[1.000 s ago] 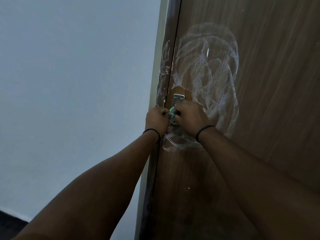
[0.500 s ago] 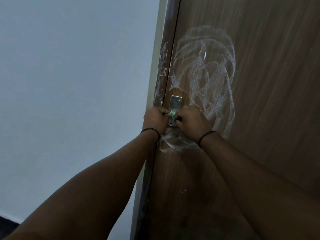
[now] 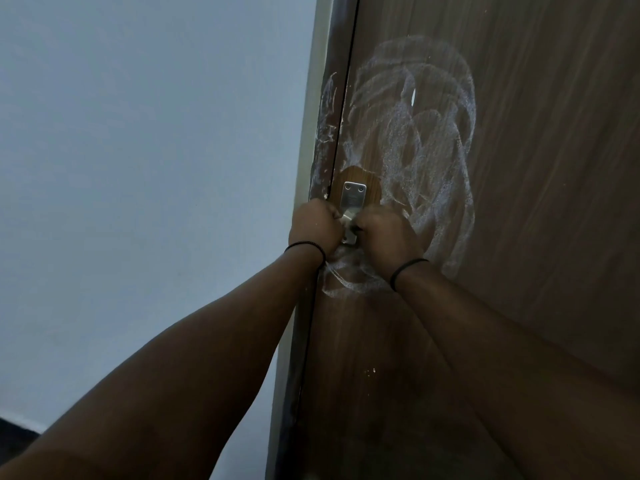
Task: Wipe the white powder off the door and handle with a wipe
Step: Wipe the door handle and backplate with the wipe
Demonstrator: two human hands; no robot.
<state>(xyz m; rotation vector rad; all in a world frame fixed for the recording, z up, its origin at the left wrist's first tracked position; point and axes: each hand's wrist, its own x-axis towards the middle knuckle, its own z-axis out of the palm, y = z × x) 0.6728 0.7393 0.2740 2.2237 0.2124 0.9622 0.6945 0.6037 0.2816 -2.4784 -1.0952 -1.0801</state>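
Both arms extended; left hand (image 3: 313, 225) and right hand (image 3: 388, 239), fingers curled, meet at the metal handle (image 3: 349, 216) on the powder-smeared door (image 3: 519, 168). Wipe hidden; grips indeterminate.

The door (image 3: 519, 168) is brown with a streaky wood grain, and white powder (image 3: 433, 140) swirls over it in looping, chalky arcs — thinner smears mark the dark brown door frame (image 3: 325, 133). The handle plate (image 3: 352, 199) is plain silver metal. The wall (image 3: 138, 168) is a flat pale blue-grey. Each wrist wears a thin black band (image 3: 304, 245) — unpatterned.
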